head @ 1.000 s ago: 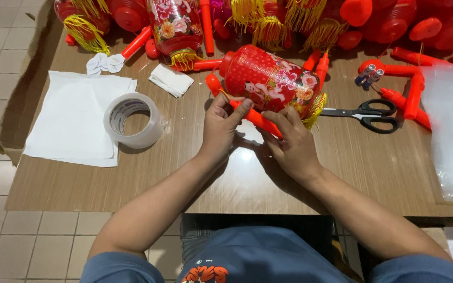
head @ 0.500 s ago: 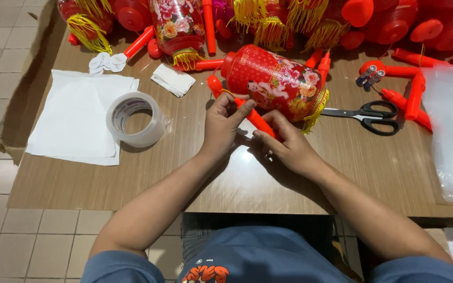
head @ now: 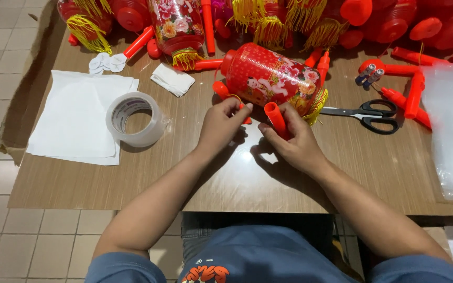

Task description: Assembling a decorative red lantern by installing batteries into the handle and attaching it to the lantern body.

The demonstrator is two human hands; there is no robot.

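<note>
The red plastic tube (head: 277, 119) stands tilted just in front of the patterned red lantern (head: 273, 78), near the bench's (head: 237, 178) middle. It looks light, stiff and smooth, best gripped round its shaft. The right hand (head: 294, 144) wraps it, fingers (head: 268, 131) curled closed. The left hand (head: 221, 126), just left of the lantern's base, pinches a small orange piece (head: 243, 112) between pressed fingertips. Scissors (head: 365, 115) lie right of the lantern, a tape roll (head: 135, 119) well left.

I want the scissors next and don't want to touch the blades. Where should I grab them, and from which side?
Take the scissors by the black finger loops, coming from the right. They lie flat on the table with loops pointing right and blades pointing left toward the red lantern, so the loops are the open, safe end.
</note>
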